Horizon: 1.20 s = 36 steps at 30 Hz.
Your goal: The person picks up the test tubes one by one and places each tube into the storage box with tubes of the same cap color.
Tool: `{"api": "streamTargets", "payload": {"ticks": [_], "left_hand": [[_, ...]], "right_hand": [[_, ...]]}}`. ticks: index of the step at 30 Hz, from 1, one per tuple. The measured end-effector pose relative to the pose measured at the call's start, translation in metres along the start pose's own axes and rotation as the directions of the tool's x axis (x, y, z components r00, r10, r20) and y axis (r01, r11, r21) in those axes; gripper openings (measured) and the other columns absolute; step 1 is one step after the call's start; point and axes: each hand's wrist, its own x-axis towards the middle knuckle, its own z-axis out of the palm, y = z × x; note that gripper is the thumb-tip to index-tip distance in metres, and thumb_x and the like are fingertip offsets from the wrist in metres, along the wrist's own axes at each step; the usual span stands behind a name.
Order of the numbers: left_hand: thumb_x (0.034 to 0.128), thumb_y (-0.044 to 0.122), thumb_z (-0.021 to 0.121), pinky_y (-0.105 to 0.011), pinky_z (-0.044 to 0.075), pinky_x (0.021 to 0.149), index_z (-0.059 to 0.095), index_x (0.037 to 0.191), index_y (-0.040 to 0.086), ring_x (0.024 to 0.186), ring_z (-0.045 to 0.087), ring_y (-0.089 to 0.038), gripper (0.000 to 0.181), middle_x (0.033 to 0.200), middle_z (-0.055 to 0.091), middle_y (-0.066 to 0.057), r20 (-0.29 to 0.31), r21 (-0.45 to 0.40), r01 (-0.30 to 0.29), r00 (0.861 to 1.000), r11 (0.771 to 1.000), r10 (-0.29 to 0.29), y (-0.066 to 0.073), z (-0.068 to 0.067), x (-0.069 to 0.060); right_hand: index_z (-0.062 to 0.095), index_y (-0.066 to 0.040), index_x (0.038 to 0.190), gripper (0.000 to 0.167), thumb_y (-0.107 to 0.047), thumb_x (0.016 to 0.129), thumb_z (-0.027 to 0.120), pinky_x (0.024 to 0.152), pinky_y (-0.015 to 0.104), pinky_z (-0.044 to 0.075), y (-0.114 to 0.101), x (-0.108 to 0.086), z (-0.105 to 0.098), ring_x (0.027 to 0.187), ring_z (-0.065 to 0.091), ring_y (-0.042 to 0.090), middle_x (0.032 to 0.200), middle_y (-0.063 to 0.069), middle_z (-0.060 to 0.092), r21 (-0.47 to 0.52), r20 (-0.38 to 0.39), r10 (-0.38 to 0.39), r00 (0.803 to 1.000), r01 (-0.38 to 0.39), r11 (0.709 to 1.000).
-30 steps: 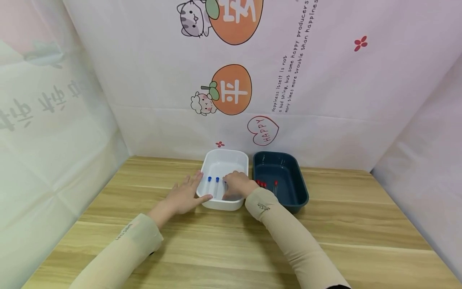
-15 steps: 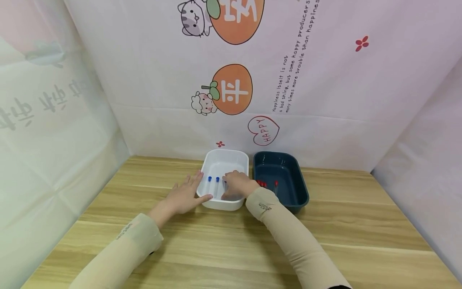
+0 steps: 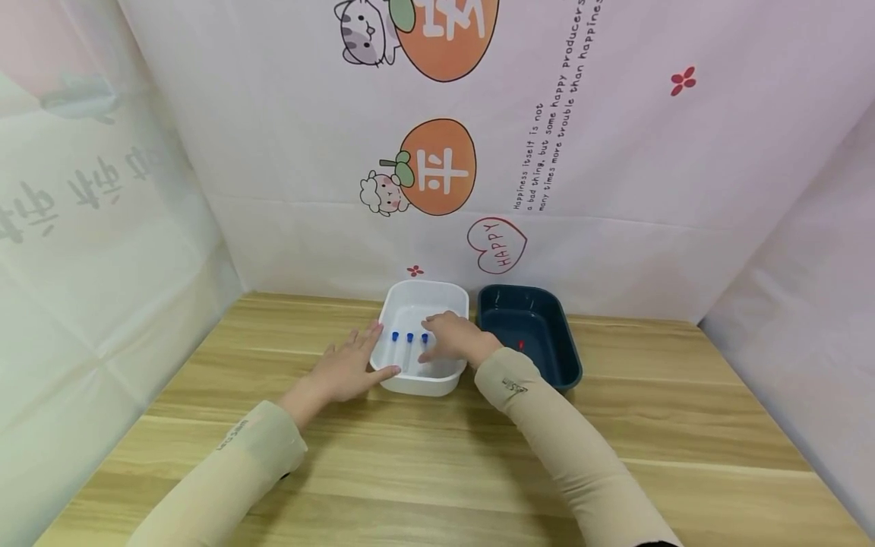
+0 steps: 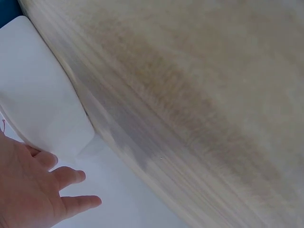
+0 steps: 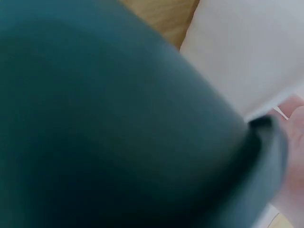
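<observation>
In the white tray [image 3: 427,292] lie three thin clear tubes with blue caps, side by side: a left tube [image 3: 395,336], a middle tube [image 3: 409,338] and a right tube [image 3: 424,338]. My right hand [image 3: 453,336] is over the tray's right side, thumb and fingers apart around the rightmost blue cap, with no grip visible. My left hand [image 3: 345,371] touches the white tray's left rim with its fingers spread; the left wrist view shows this hand [image 4: 28,190] against the tray's outer wall [image 4: 42,85].
A dark blue tray [image 3: 570,353] stands right of the white one. A red-capped tube [image 3: 521,345] shows in it; my right sleeve [image 3: 509,380] covers part. In the right wrist view the dark tray's wall [image 5: 118,104] hides most things. A printed cloth [image 3: 601,251] hangs behind.
My right hand has spread its fingers and drawn slightly back to the right, exposing the third blue cap. Its sleeve now covers several red caps seen before. My left hand stays put.
</observation>
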Motion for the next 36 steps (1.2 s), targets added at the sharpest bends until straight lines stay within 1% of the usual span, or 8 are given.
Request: {"api": "streamTargets", "payload": {"ticks": [7, 15, 18, 22, 24, 26, 31, 36], "left_hand": [[0.0998, 0.063, 0.053, -0.076, 0.015, 0.112, 0.018, 0.164, 0.004, 0.151, 0.019, -0.047, 0.094, 0.169, 0.016, -0.012, 0.014, 0.023, -0.003, 1.000, 1.000, 0.003, 0.000, -0.004, 0.001], [0.0981, 0.062, 0.056, -0.076, 0.020, 0.111, 0.026, 0.162, 0.001, 0.149, 0.027, -0.046, 0.093, 0.167, 0.022, -0.016, 0.028, 0.049, -0.011, 1.000, 0.999, 0.009, 0.004, -0.015, 0.004], [0.0969, 0.064, 0.057, -0.074, 0.027, 0.109, 0.028, 0.160, 0.000, 0.147, 0.033, -0.043, 0.094, 0.166, 0.025, -0.017, 0.034, 0.068, -0.024, 0.999, 0.997, 0.021, 0.004, -0.018, 0.005], [0.0959, 0.065, 0.057, -0.065, 0.043, 0.104, 0.031, 0.159, -0.002, 0.141, 0.043, -0.043, 0.095, 0.164, 0.029, -0.019, 0.040, 0.080, -0.034, 0.999, 0.996, 0.031, 0.003, -0.021, 0.008], [0.0960, 0.065, 0.057, -0.061, 0.047, 0.101, 0.032, 0.158, -0.003, 0.138, 0.046, -0.044, 0.095, 0.164, 0.030, -0.020, 0.047, 0.076, -0.035, 0.998, 0.997, 0.031, 0.004, -0.023, 0.008], [0.0960, 0.065, 0.057, -0.060, 0.047, 0.101, 0.033, 0.158, -0.003, 0.138, 0.047, -0.045, 0.095, 0.164, 0.030, -0.020, 0.058, 0.070, -0.028, 0.998, 0.997, 0.024, 0.004, -0.025, 0.009], [0.0974, 0.065, 0.055, -0.063, 0.041, 0.106, 0.035, 0.158, -0.001, 0.140, 0.043, -0.046, 0.091, 0.163, 0.030, -0.022, 0.081, 0.051, -0.019, 0.997, 0.999, 0.015, 0.004, -0.031, 0.012], [0.0987, 0.061, 0.056, -0.063, 0.038, 0.109, 0.039, 0.156, 0.000, 0.141, 0.043, -0.045, 0.086, 0.160, 0.035, -0.023, 0.102, 0.036, -0.016, 0.995, 0.999, 0.012, 0.003, -0.039, 0.013]], "right_hand": [[0.047, -0.008, 0.154, 0.075, -0.041, 0.094, 0.076, 0.118, 0.049, 0.032, 0.000, -0.009, -0.010, 0.146, 0.038, 0.032, 0.158, 0.010, 0.044, 0.006, 0.001, -0.025, 1.000, 0.025, 1.000], [0.047, -0.008, 0.154, 0.071, -0.040, 0.096, 0.073, 0.117, 0.049, 0.033, 0.000, -0.022, -0.021, 0.146, 0.038, 0.031, 0.159, 0.011, 0.044, 0.017, -0.031, -0.061, 0.998, 0.061, 0.998], [0.047, -0.008, 0.155, 0.071, -0.038, 0.096, 0.073, 0.118, 0.048, 0.033, 0.003, -0.027, -0.021, 0.147, 0.038, 0.031, 0.159, 0.011, 0.043, 0.020, -0.043, -0.070, 0.997, 0.071, 0.997], [0.047, -0.009, 0.155, 0.071, -0.038, 0.096, 0.074, 0.117, 0.049, 0.033, 0.007, -0.037, -0.025, 0.148, 0.036, 0.031, 0.160, 0.010, 0.042, 0.023, -0.071, -0.081, 0.994, 0.083, 0.996], [0.047, -0.009, 0.155, 0.071, -0.038, 0.096, 0.074, 0.117, 0.049, 0.033, 0.010, -0.042, -0.027, 0.149, 0.035, 0.031, 0.160, 0.010, 0.042, 0.011, -0.088, -0.096, 0.991, 0.097, 0.995], [0.047, -0.009, 0.154, 0.071, -0.039, 0.096, 0.074, 0.117, 0.049, 0.033, 0.012, -0.049, -0.030, 0.149, 0.035, 0.032, 0.160, 0.010, 0.042, -0.003, -0.106, -0.112, 0.988, 0.113, 0.994], [0.048, -0.006, 0.153, 0.070, -0.038, 0.096, 0.074, 0.117, 0.048, 0.033, 0.022, -0.065, -0.036, 0.146, 0.038, 0.033, 0.160, 0.012, 0.042, -0.030, -0.155, -0.157, 0.975, 0.154, 0.988], [0.048, -0.004, 0.153, 0.070, -0.037, 0.097, 0.073, 0.116, 0.050, 0.034, 0.037, -0.081, -0.039, 0.146, 0.038, 0.034, 0.160, 0.015, 0.041, -0.045, -0.213, -0.211, 0.954, 0.206, 0.978]]}}
